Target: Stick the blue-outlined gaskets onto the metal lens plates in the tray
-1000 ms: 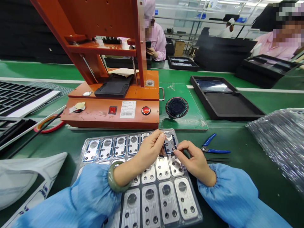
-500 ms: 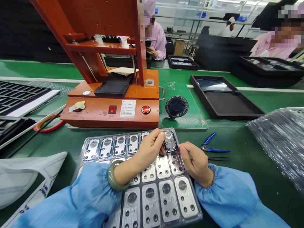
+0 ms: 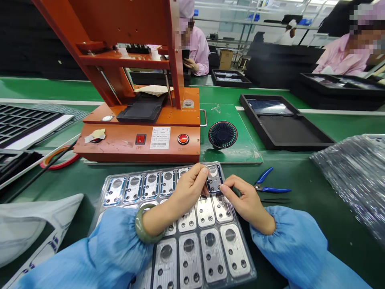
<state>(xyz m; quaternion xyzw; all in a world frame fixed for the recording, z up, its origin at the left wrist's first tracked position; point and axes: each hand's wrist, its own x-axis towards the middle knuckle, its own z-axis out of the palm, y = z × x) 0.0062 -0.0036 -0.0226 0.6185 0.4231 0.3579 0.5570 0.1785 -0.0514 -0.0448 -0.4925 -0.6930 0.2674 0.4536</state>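
Observation:
A clear plastic tray [image 3: 104, 192] full of small silver metal plates lies on the green bench in front of me. At the tray's far right corner my left hand [image 3: 189, 188] and my right hand [image 3: 245, 202] both pinch one blue-edged metal plate [image 3: 214, 181], left fingers on its left side, right fingertips on its lower right. The plate is tilted up slightly from its pocket. I wear blue sleeves and a green bangle [image 3: 143, 226] on the left wrist.
An orange press machine [image 3: 141, 136] stands just behind the tray. A round black fan [image 3: 223, 135], blue pliers [image 3: 267, 184], an open black tray [image 3: 282, 126] and a stack of clear trays [image 3: 355, 172] lie right. People in pink work across the conveyor.
My right hand shifted slightly, its fingertips back at the plate's lower right corner. The plate stays at the same corner pocket; my left hand has barely moved.

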